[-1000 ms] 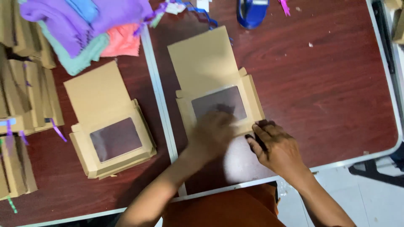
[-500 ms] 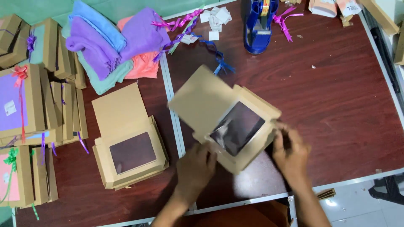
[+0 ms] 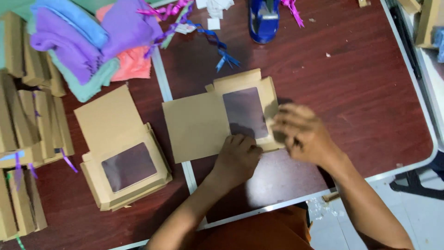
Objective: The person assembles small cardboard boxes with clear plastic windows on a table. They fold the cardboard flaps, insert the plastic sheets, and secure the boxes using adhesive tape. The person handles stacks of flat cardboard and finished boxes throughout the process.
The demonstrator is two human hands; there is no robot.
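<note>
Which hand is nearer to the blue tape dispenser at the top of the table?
Right. The right hand rests on the flat window box, below and slightly right of the blue tape dispenser. The left hand sits lower on the box, farther off.

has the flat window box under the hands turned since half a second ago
Yes. The windowed cardboard box has rotated; it lay at a slant to the table's metal seam and now lies nearly square across it.

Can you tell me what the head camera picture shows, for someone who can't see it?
Two bare hands, left hand and right hand, press on a flat brown cardboard window box on a dark wooden table. A stack of similar boxes lies left, below folded colourful cloths.
</note>
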